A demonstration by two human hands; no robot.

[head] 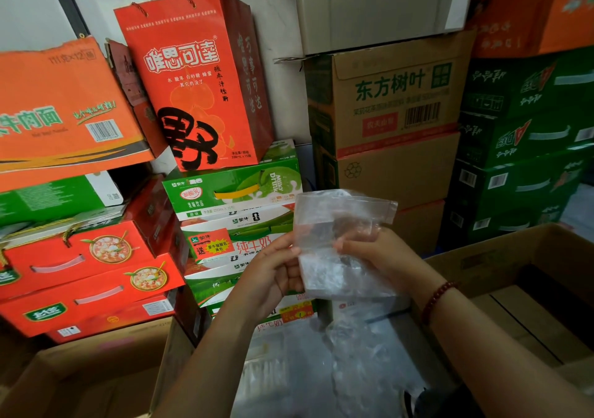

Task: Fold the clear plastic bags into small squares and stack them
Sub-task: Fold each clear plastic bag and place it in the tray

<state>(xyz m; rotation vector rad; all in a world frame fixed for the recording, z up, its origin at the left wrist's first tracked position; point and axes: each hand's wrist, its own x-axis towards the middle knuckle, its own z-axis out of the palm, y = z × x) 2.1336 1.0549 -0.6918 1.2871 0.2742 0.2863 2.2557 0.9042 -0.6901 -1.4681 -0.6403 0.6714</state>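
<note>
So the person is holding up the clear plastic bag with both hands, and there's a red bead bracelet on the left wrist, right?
Almost. Both hands, left hand and right hand, do hold up the clear plastic bag, but the head view shows the red bead bracelet on the right wrist, not the left.

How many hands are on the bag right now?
2: the left hand pinches the clear plastic bag at its left edge, the right hand grips its right side.
</note>
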